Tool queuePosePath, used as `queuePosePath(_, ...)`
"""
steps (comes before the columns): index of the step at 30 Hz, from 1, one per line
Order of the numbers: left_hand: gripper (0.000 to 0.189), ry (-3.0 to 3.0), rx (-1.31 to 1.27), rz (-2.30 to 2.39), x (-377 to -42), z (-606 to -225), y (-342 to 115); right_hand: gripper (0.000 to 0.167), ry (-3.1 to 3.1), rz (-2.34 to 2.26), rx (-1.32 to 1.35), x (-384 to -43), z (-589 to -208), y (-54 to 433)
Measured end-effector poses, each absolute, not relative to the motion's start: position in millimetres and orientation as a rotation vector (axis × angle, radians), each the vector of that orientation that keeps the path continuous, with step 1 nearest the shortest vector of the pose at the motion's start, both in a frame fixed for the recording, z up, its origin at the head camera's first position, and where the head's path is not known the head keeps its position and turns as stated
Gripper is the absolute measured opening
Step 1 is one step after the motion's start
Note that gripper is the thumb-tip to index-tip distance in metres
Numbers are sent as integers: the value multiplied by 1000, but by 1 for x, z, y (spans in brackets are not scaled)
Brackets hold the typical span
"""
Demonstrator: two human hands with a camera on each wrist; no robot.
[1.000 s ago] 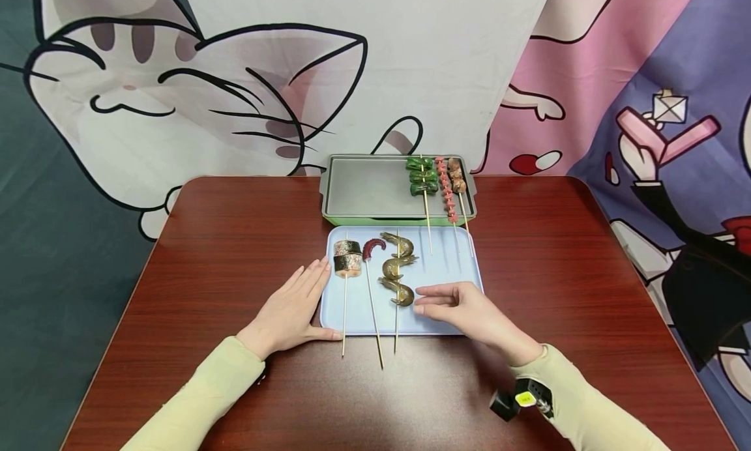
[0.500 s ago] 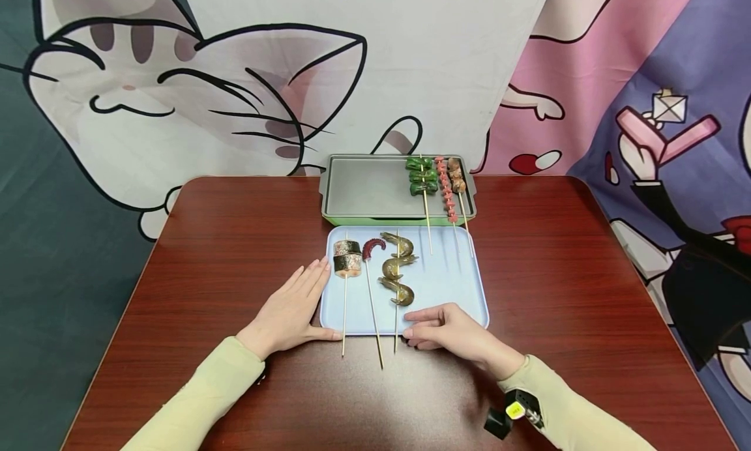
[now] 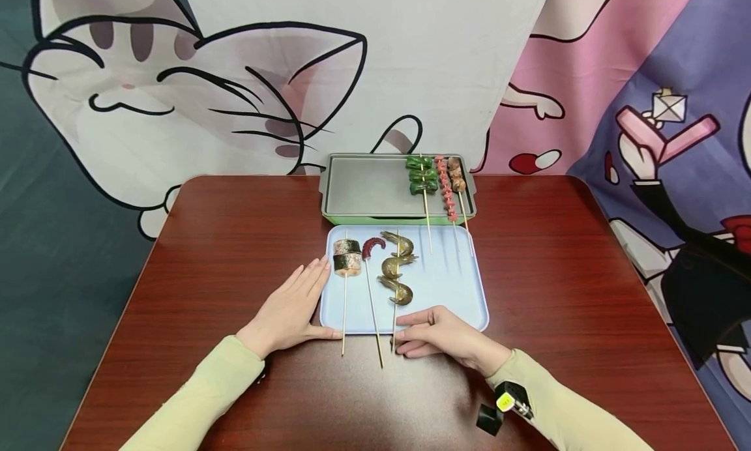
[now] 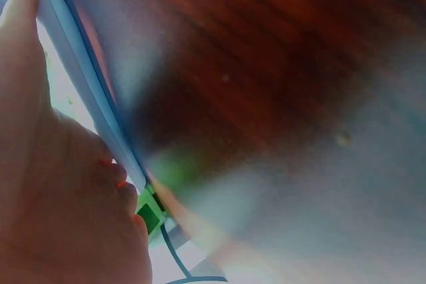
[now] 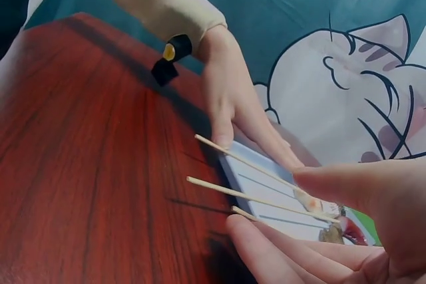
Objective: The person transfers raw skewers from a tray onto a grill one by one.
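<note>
My left hand [image 3: 293, 311] lies with straight fingers along the left edge of the light blue tray [image 3: 448, 281], thumb at its front left corner. Fingertips of my right hand [image 3: 442, 337] are right at the lower stick of the shrimp skewer [image 3: 401, 292], by the tray's front edge. In the right wrist view, thumb and fingers [image 5: 266, 247] stand apart, with the shrimp stick's end [image 5: 243, 213] showing just past the fingertips. Left of the shrimp lie a red tentacle skewer [image 3: 369, 247] and a skewer of dark-skinned fish-like chunks [image 3: 347, 263], their sticks overhanging the front edge.
Behind the tray stands a green-sided grill pan [image 3: 366, 187] with a grey plate. On its right side lie a green pepper skewer [image 3: 423, 177], a pink skewer [image 3: 446, 189] and a brown meat skewer [image 3: 456, 175], sticks reaching over the tray. The table [image 3: 235, 229] is dark red wood.
My right hand has moved down and left from beside the shrimp to the lower stick of that skewer. The left hand has stayed on the tray's edge.
</note>
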State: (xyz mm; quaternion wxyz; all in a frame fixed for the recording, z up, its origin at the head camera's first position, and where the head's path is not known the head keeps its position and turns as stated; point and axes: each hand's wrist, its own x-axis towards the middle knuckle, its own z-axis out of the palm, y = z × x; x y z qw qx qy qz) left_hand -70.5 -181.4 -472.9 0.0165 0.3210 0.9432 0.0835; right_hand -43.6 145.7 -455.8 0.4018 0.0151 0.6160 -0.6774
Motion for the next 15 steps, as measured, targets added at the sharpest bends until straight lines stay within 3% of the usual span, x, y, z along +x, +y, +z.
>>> queuePosePath(15, 125, 2928, 991, 271, -70, -472, -180, 40, 1578, -1788, 41, -43, -458, 146)
